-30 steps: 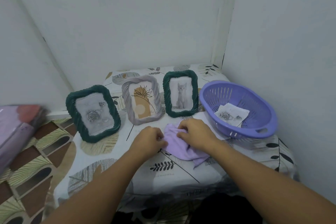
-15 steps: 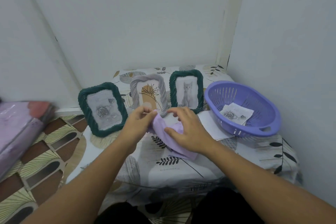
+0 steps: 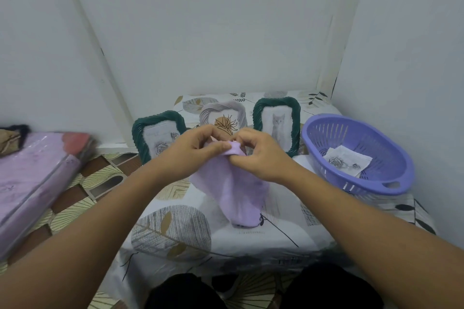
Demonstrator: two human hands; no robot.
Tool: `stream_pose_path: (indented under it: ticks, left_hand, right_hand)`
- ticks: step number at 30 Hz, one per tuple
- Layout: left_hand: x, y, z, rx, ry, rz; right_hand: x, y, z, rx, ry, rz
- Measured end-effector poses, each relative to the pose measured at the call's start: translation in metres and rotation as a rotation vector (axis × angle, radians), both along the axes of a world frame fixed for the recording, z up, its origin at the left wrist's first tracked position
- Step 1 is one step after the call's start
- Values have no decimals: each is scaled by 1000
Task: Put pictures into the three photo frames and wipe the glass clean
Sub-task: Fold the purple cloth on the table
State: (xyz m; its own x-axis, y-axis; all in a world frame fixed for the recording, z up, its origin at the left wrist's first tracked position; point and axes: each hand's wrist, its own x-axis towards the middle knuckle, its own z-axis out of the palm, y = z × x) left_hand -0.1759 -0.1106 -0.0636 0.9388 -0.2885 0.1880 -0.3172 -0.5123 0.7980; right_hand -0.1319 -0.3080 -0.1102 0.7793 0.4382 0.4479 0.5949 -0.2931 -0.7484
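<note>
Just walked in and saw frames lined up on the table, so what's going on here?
A person holds a lilac cleaning cloth up by its top edge, left hand and right hand each pinching it. Behind it stand three twisted-rim photo frames, all with pictures in: dark green rose frame, pale grey plant frame, dark green cat frame. A spare rose print lies in the purple plastic basket.

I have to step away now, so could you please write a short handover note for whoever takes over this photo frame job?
Hands: left hand and right hand both pinch the top edge of the lilac cloth, which hangs down above the table.
Things: three frames stand at the back: green rose frame, grey leaf frame, green cat frame. A spare rose picture lies in the purple basket.
Done: all three frames hold pictures.
Left: wiping the glass; I cannot tell whether any is wiped yet.
</note>
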Motion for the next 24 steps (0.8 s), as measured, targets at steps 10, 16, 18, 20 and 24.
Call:
stream_pose_path:
  ticks: [10, 16, 18, 20, 24]
  left_hand:
    - [2, 46, 18, 457, 50, 34]
    - [-8, 78, 5, 350, -51, 197]
    - [-10, 85, 0, 230, -71, 249]
    - [-10, 86, -5, 179, -46, 281]
    - [-6, 85, -3, 33, -6, 368]
  right_hand:
    - [7, -3, 14, -146, 20, -74]
    - [16, -25, 13, -9, 31, -318]
    - [19, -34, 8, 6, 82, -355]
    - [20, -37, 2, 4, 132, -349]
    - [28, -32, 9, 127, 229, -385]
